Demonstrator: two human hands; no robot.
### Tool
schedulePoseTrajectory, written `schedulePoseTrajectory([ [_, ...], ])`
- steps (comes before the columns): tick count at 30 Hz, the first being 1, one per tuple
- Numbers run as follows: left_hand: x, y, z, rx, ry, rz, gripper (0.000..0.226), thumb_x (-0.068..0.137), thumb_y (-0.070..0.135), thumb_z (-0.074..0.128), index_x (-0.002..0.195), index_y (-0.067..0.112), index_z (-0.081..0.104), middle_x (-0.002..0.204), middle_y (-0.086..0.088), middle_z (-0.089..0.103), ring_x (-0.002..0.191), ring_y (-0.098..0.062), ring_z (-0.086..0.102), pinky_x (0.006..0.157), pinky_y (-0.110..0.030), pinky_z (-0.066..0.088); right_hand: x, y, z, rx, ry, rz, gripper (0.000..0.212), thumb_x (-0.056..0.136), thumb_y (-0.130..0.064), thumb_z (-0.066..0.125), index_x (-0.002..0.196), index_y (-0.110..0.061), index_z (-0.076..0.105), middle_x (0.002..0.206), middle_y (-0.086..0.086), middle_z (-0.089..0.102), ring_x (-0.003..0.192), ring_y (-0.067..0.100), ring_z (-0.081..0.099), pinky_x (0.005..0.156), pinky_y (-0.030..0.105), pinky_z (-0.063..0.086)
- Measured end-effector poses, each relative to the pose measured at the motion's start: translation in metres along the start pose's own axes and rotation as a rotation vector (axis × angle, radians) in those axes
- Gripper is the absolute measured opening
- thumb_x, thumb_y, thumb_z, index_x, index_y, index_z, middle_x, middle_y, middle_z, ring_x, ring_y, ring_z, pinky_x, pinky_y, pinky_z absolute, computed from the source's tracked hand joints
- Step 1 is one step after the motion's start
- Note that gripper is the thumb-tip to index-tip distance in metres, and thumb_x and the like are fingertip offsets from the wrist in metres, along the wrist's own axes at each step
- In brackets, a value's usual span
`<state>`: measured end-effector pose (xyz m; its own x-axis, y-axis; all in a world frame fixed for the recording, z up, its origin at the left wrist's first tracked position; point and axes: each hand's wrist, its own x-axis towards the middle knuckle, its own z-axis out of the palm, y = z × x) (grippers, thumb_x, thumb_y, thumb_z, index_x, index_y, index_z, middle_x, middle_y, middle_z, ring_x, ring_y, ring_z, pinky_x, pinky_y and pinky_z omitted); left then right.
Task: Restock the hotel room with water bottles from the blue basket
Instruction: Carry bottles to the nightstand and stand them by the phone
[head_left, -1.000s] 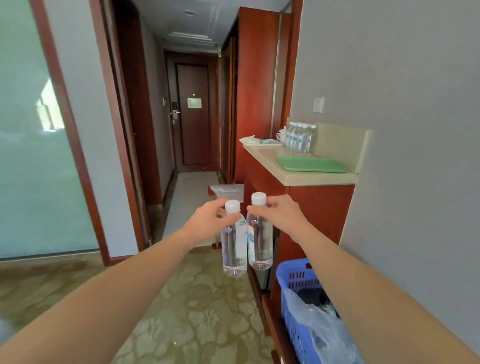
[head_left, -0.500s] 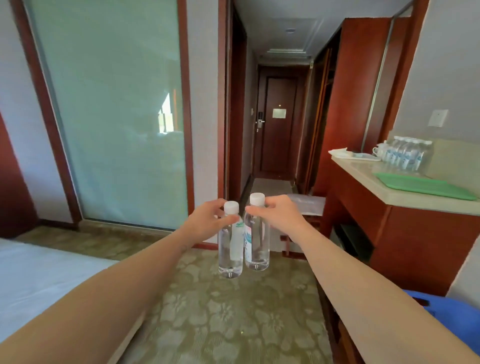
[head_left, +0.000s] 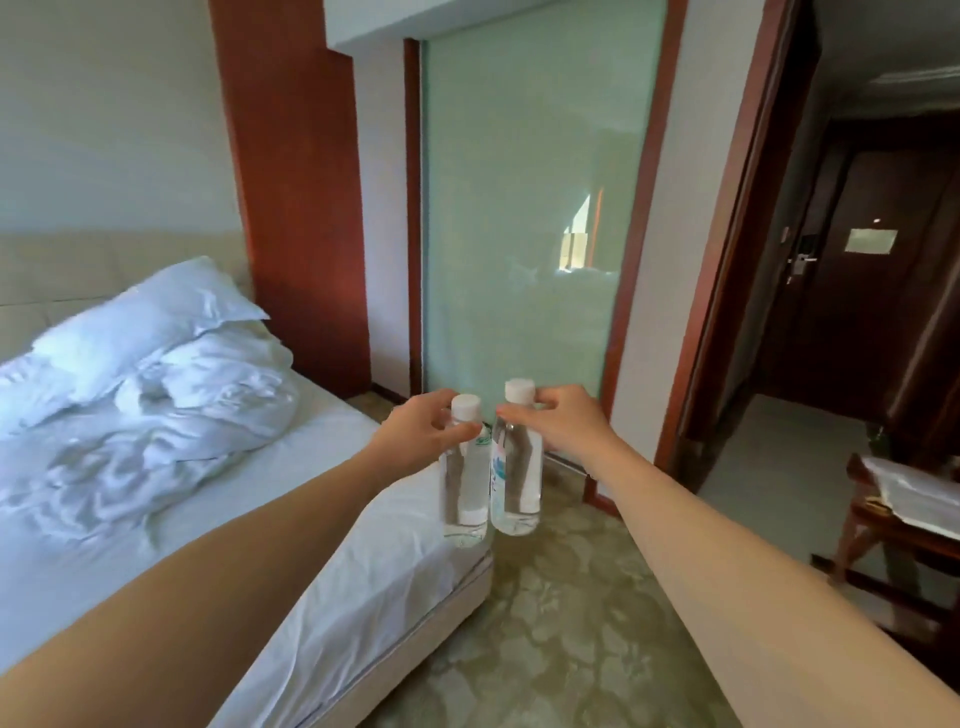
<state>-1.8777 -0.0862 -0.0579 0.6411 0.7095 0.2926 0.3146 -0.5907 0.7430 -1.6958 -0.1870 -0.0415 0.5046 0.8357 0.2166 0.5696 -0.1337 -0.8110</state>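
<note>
We face a frosted glass panel (head_left: 519, 208) framed in red-brown wood. A tall wood panel (head_left: 296, 182) of the same colour stands to its left. The bed (head_left: 322, 597) occupies the lower left; its white sheet is pulled flat at the near corner. A patterned green carpet (head_left: 561, 634) covers the floor between the bed and the glass. On the right, a dim corridor leads to a dark door (head_left: 878, 312) bearing a pale sign. A wooden stand (head_left: 878, 525) with a white cover sits at the right edge. A pillow (head_left: 140, 322) leans on the beige headboard (head_left: 78, 270), with a crumpled duvet (head_left: 171, 431) just below it.

Our left hand (head_left: 415, 434) pinches the left bottle (head_left: 465, 488) at the neck. Our right hand (head_left: 563, 421) pinches the right bottle (head_left: 517, 483) the same way. Both bottles hang upright, side by side, caps white. They are held in the air in front of the bed's near corner and the carpet, below the glass panel
</note>
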Motion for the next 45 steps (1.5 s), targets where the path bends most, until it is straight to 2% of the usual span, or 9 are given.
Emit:
schedulePoseTrajectory([
  [4, -0.028, -0.033, -0.055, 0.043, 0.112, -0.083, 0.023, 0.084, 0.044, 0.068, 0.105, 0.037, 0.066, 0.103, 0.012, 0.068, 0.100, -0.006, 0.061, 0.089, -0.032, 0.049, 0.016, -0.039, 0.061, 0.048, -0.131, -0.084, 0.047, 0.070, -0.054, 0.080, 0.105, -0.023, 0.076, 0.090, -0.009, 0.069, 0.094, 0.016, 0.065, 0.077, 0.032, 0.051],
  [7, -0.051, -0.056, -0.093, 0.068, 0.213, -0.154, 0.018, 0.085, 0.042, 0.070, 0.102, 0.039, 0.065, 0.103, 0.009, 0.068, 0.101, -0.007, 0.061, 0.087, -0.029, 0.048, 0.024, -0.068, 0.106, 0.086, -0.240, -0.148, 0.037, 0.070, -0.051, 0.081, 0.098, -0.027, 0.077, 0.092, -0.005, 0.073, 0.092, 0.016, 0.068, 0.085, 0.039, 0.057],
  [10, -0.077, -0.076, -0.130, 0.101, 0.316, -0.242, 0.025, 0.085, 0.043, 0.070, 0.107, 0.034, 0.066, 0.107, 0.007, 0.068, 0.102, -0.008, 0.061, 0.088, -0.032, 0.049, 0.026, -0.099, 0.152, 0.118, -0.357, -0.209, 0.046, 0.070, -0.050, 0.081, 0.108, -0.024, 0.076, 0.098, -0.004, 0.074, 0.097, 0.016, 0.067, 0.091, 0.043, 0.056],
  [15, -0.117, -0.108, -0.183, 0.148, 0.449, -0.321, 0.022, 0.086, 0.042, 0.070, 0.106, 0.035, 0.066, 0.102, 0.018, 0.067, 0.098, -0.002, 0.061, 0.079, -0.025, 0.045, 0.025, -0.143, 0.222, 0.160, -0.502, -0.295, 0.047, 0.072, -0.052, 0.080, 0.109, -0.025, 0.075, 0.105, -0.005, 0.071, 0.102, 0.014, 0.065, 0.094, 0.042, 0.055],
  [20, -0.151, -0.138, -0.231, 0.257, 0.558, -0.418, 0.023, 0.085, 0.050, 0.069, 0.105, 0.042, 0.063, 0.107, 0.014, 0.069, 0.099, -0.005, 0.063, 0.090, -0.038, 0.051, 0.027, -0.185, 0.291, 0.191, -0.630, -0.387, 0.039, 0.073, -0.049, 0.081, 0.102, -0.025, 0.075, 0.103, -0.003, 0.072, 0.103, 0.018, 0.065, 0.093, 0.041, 0.054],
  [23, -0.172, -0.153, -0.259, 0.314, 0.616, -0.480, 0.014, 0.082, 0.057, 0.068, 0.093, 0.053, 0.060, 0.100, 0.022, 0.069, 0.097, 0.000, 0.063, 0.091, -0.040, 0.053, 0.025, -0.211, 0.331, 0.200, -0.685, -0.450, 0.042, 0.073, -0.050, 0.080, 0.105, -0.023, 0.076, 0.107, -0.001, 0.073, 0.104, 0.019, 0.065, 0.088, 0.033, 0.053],
  [25, -0.184, -0.162, -0.279, 0.345, 0.649, -0.508, 0.011, 0.080, 0.061, 0.067, 0.085, 0.059, 0.057, 0.094, 0.026, 0.068, 0.094, 0.004, 0.062, 0.089, -0.040, 0.054, 0.023, -0.228, 0.357, 0.220, -0.727, -0.468, 0.045, 0.074, -0.050, 0.079, 0.109, -0.022, 0.075, 0.109, -0.001, 0.073, 0.104, 0.018, 0.065, 0.092, 0.039, 0.054],
  [33, -0.223, -0.187, -0.345, 0.358, 0.771, -0.603, 0.027, 0.084, 0.052, 0.069, 0.101, 0.032, 0.066, 0.100, 0.005, 0.072, 0.097, -0.013, 0.066, 0.091, -0.047, 0.054, 0.015, -0.293, 0.443, 0.245, -0.836, -0.574, 0.060, 0.075, -0.055, 0.076, 0.122, -0.018, 0.068, 0.120, 0.000, 0.068, 0.111, 0.019, 0.061, 0.095, 0.044, 0.054],
  [45, -0.291, -0.221, -0.407, 0.341, 0.904, -0.680, 0.034, 0.089, 0.037, 0.069, 0.119, 0.022, 0.066, 0.107, 0.003, 0.070, 0.097, -0.012, 0.064, 0.095, -0.045, 0.051, -0.027, -0.360, 0.546, 0.260, -0.964, -0.661, 0.059, 0.075, -0.057, 0.076, 0.121, -0.020, 0.068, 0.115, -0.007, 0.065, 0.106, 0.015, 0.059, 0.089, 0.037, 0.056],
])
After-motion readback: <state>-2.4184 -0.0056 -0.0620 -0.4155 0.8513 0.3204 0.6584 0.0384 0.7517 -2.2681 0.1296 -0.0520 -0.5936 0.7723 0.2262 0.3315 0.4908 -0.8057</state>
